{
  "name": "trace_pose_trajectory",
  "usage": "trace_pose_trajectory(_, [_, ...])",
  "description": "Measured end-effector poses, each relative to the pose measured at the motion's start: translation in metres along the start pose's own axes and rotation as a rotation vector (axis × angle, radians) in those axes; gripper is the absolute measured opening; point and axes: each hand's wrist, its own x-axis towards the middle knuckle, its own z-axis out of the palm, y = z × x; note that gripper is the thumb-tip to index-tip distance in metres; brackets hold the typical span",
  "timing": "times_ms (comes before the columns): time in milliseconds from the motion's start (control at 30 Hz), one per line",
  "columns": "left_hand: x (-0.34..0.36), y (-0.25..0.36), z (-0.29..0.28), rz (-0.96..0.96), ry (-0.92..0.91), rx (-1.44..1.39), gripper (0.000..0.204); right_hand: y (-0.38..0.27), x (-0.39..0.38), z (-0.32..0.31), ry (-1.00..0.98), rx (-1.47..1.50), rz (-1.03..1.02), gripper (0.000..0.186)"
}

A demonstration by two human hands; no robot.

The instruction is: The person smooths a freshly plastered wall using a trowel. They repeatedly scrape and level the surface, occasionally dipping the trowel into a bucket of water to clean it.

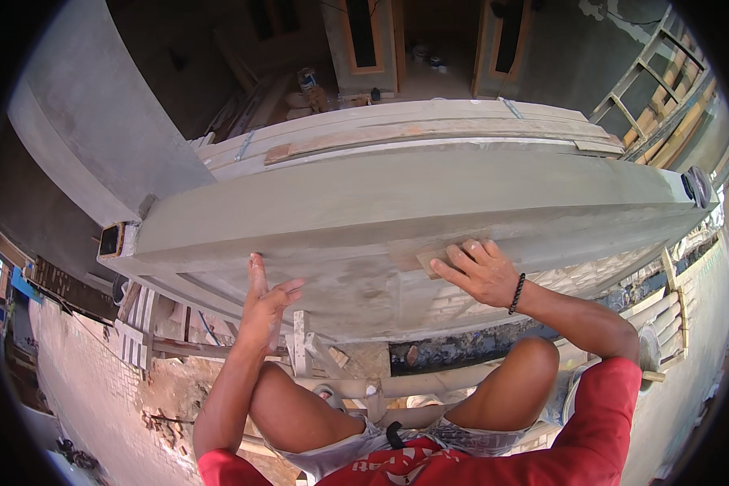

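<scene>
A low wall with smooth grey cement plaster (413, 186) runs across in front of me, its front face damp and patchy. My right hand (484, 274), with a black beaded bracelet at the wrist, presses a small flat tan pad (437, 261) against that face. The fingers lie over the pad and hide part of it, so I cannot tell if it is sponge or foam. My left hand (269, 304) is at the left part of the same face, fingers apart and empty, the longest one reaching toward the top edge. Whether it touches the plaster I cannot tell.
Long boards (429, 130) lie stacked behind the wall. A phone-like dark device (112, 240) sits at its left end, a dark rounded object (695, 186) at its right. Bamboo poles (397, 389) cross below my knees. A bucket (571, 393) stands right; a ladder (640, 89) leans far right.
</scene>
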Motion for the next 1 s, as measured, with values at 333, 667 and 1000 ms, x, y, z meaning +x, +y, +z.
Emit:
trace_pose_trajectory(333, [0.005, -0.015, -0.011, 0.001, 0.035, 0.018, 0.103, 0.022, -0.047, -0.003, 0.066, -0.044, 0.096, 0.051])
trace_pose_trajectory(667, [0.007, -0.014, 0.003, -0.004, 0.033, -0.018, 0.102, 0.046, -0.096, -0.002, 0.176, -0.066, 0.257, 0.050])
trace_pose_trajectory(1000, [0.009, -0.012, 0.010, 0.010, 0.068, 0.067, 0.102, 0.044, -0.088, 0.008, 0.268, 0.003, 0.331, 0.049])
